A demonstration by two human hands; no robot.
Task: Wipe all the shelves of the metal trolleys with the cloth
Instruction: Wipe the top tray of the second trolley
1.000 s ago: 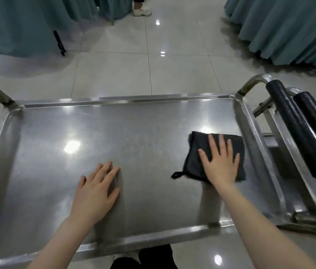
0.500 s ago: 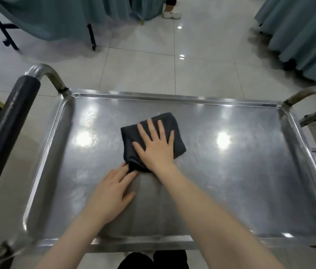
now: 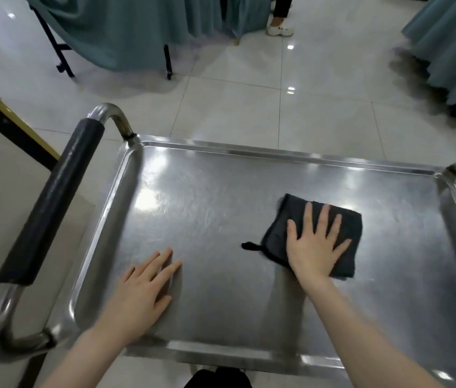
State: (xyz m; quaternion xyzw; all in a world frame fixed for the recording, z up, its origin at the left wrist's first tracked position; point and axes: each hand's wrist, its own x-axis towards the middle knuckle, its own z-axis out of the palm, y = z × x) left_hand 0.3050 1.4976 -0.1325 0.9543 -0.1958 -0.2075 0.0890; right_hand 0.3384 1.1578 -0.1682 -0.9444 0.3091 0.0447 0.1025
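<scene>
Right hand (image 3: 316,245), fingers flat and spread, presses cloth (image 3: 275,233) right of centre, moved from left; top shelf (image 3: 207,219) pass continues.

Top shelf (image 3: 221,208): open steel is found between the left hand (image 3: 140,292) and the cloth (image 3: 274,242), and across the far half. All edges are bounded by a raised rim (image 3: 277,152). The left side is barred by a padded handle (image 3: 53,203). The right part is taken up by the cloth, pressed flat under the right hand (image 3: 316,247).
</scene>
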